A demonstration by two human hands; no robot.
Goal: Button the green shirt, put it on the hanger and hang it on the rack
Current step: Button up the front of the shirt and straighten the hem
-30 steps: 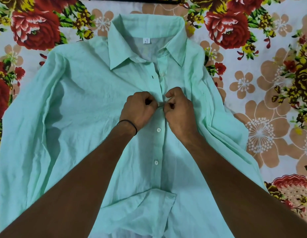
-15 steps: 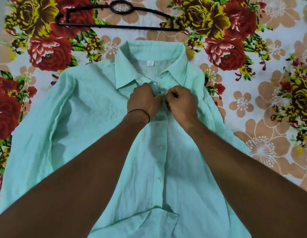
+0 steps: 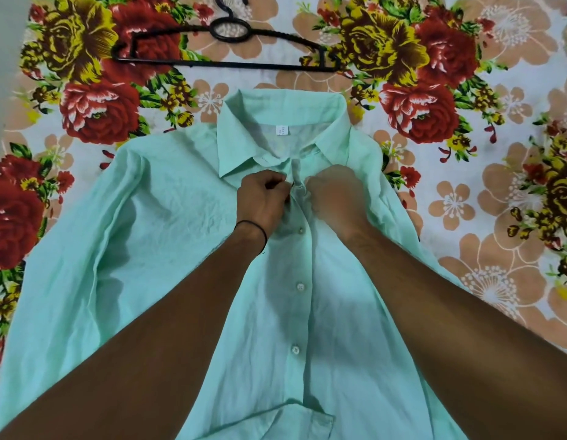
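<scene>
Working up the front, both hands have climbed from a lower button 1 second ago to the opening just below the collar (image 3: 282, 122) of the green shirt (image 3: 167, 236), which lies face up on a floral sheet (image 3: 466, 217).

Well left of the collar, the shirt's sleeve (image 3: 53, 281) lies spread and wrinkled. Beyond the collar and slightly left lies the black hanger (image 3: 228, 60), flat on the sheet and apart from the shirt, untouched. The head has tipped up, so all of it now shows.

Just below the collar, the left hand (image 3: 260, 198), with a thin black wristband (image 3: 253, 231), has its fingers curled and pinching the left edge of the front opening. Below the hands, 3 white buttons (image 3: 300, 287) sit closed in a line, 1 more than before, so the last fastening looks done. The right hand (image 3: 336, 198) is blurred, its fingers curled on the right edge of the front opening; the button there is hidden.

I judge buttoning nearly finished, with only the topmost 1 or 2 left before the hanger comes in. No rack is in view.
</scene>
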